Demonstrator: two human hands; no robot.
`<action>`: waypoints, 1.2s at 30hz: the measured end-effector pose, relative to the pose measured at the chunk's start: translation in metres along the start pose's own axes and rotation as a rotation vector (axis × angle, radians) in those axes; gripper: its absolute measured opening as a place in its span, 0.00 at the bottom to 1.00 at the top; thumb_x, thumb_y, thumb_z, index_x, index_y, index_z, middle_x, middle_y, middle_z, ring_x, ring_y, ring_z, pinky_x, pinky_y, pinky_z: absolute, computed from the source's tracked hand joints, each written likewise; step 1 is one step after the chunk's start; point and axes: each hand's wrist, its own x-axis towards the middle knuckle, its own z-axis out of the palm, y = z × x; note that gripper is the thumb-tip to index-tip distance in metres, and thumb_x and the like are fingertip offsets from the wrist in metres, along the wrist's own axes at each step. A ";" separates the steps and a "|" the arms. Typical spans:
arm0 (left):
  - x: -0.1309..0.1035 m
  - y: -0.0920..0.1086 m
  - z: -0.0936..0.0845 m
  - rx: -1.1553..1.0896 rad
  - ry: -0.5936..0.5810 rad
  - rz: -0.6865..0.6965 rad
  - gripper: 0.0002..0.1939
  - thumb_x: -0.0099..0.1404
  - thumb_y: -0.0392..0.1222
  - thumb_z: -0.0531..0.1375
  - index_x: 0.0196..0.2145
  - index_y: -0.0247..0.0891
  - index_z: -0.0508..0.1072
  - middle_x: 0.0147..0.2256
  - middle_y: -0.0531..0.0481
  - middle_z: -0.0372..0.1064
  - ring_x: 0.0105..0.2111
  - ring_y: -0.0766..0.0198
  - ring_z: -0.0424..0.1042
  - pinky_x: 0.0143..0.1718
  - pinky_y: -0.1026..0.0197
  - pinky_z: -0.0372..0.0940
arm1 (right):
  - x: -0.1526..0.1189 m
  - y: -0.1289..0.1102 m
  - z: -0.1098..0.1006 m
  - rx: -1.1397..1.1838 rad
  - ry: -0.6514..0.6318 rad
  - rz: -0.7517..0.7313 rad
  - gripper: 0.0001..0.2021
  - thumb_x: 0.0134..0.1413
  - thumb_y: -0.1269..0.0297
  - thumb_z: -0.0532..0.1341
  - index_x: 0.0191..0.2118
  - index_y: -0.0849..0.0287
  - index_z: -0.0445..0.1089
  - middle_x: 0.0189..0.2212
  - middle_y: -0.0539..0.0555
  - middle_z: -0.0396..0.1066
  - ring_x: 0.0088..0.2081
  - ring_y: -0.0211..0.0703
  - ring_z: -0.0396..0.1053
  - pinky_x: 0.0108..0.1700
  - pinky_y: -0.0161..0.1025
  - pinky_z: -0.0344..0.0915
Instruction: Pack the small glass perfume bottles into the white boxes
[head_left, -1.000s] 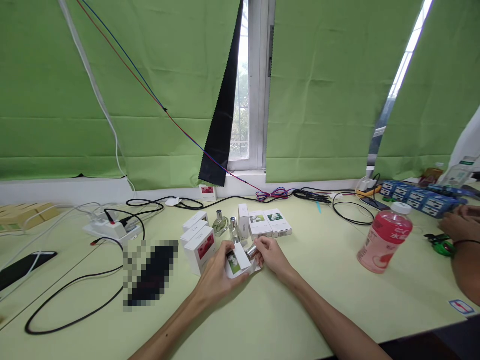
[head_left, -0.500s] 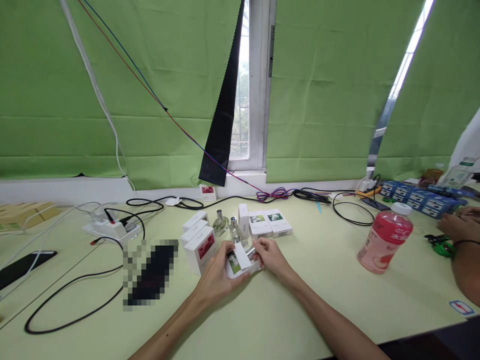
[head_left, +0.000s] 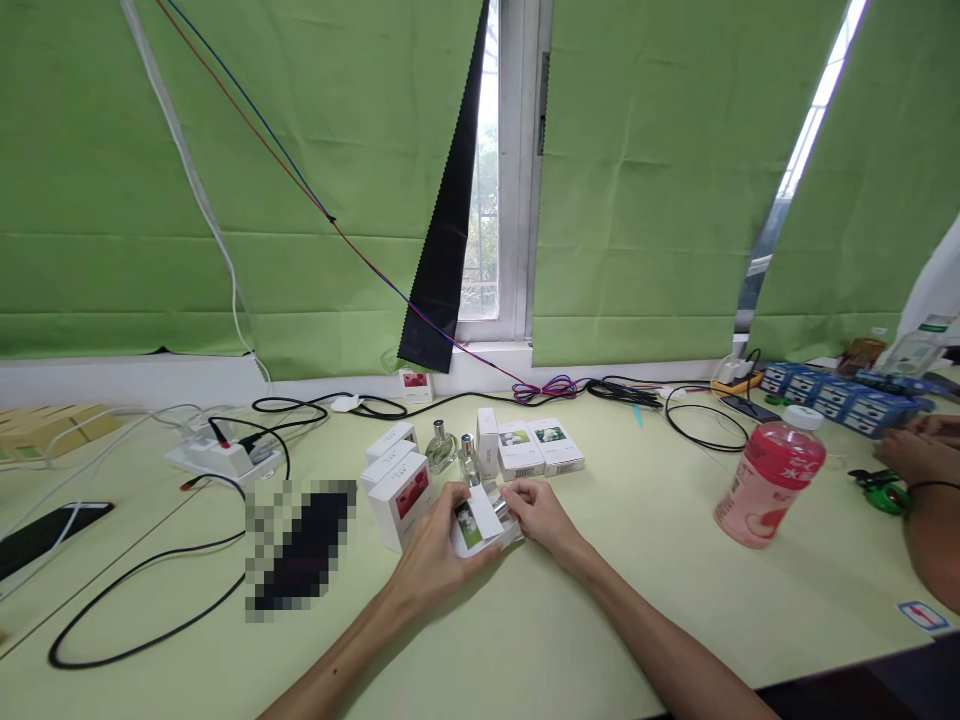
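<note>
My left hand (head_left: 435,548) is closed round a small white box (head_left: 469,530) with a green-and-white flower picture, which lies tilted with its open end towards the right. At that opening, the fingers of my right hand (head_left: 546,516) pinch a small bottle with a shiny silver part (head_left: 501,508); most of it is hidden by the box and fingers. Just beyond the box stand a slim perfume bottle (head_left: 469,462) and a rounder perfume bottle (head_left: 441,450), both silver-capped. White boxes with a red picture (head_left: 405,498) stand left of my left hand.
Two flat flower-picture boxes (head_left: 553,446) and an upright white box (head_left: 487,442) are behind my hands. A pink drink bottle (head_left: 772,480) stands to the right. Cables (head_left: 150,555) and a power strip (head_left: 225,455) lie left. Another person's arm (head_left: 926,520) is at the far right.
My right hand has shifted slightly left towards the box, and less of the silver-topped bottle shows. My left hand and the box have hardly moved.
</note>
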 end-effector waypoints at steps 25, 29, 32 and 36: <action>-0.001 -0.001 0.000 0.041 -0.030 -0.011 0.30 0.55 0.53 0.67 0.50 0.42 0.61 0.47 0.46 0.72 0.46 0.50 0.74 0.41 0.54 0.69 | -0.001 0.004 0.000 -0.083 -0.048 -0.049 0.19 0.51 0.49 0.65 0.28 0.64 0.78 0.24 0.54 0.72 0.27 0.40 0.62 0.31 0.37 0.54; -0.002 -0.003 0.001 0.043 -0.034 -0.004 0.29 0.56 0.53 0.67 0.50 0.43 0.60 0.47 0.46 0.72 0.46 0.51 0.74 0.41 0.53 0.69 | -0.002 0.001 0.001 -0.077 -0.047 -0.028 0.19 0.50 0.49 0.65 0.27 0.63 0.77 0.24 0.53 0.72 0.27 0.40 0.62 0.31 0.37 0.54; -0.001 -0.004 0.001 0.035 -0.034 0.007 0.29 0.56 0.53 0.67 0.50 0.42 0.60 0.47 0.46 0.72 0.46 0.51 0.74 0.41 0.53 0.69 | -0.003 0.001 0.001 -0.077 -0.052 -0.024 0.19 0.50 0.48 0.65 0.27 0.63 0.77 0.24 0.53 0.71 0.27 0.40 0.61 0.30 0.37 0.53; 0.000 -0.004 0.001 0.026 -0.028 0.015 0.29 0.56 0.52 0.67 0.50 0.42 0.61 0.46 0.45 0.72 0.46 0.51 0.74 0.42 0.52 0.69 | -0.004 -0.003 0.001 -0.085 -0.070 -0.011 0.20 0.51 0.48 0.64 0.27 0.63 0.77 0.24 0.53 0.71 0.27 0.40 0.60 0.31 0.37 0.53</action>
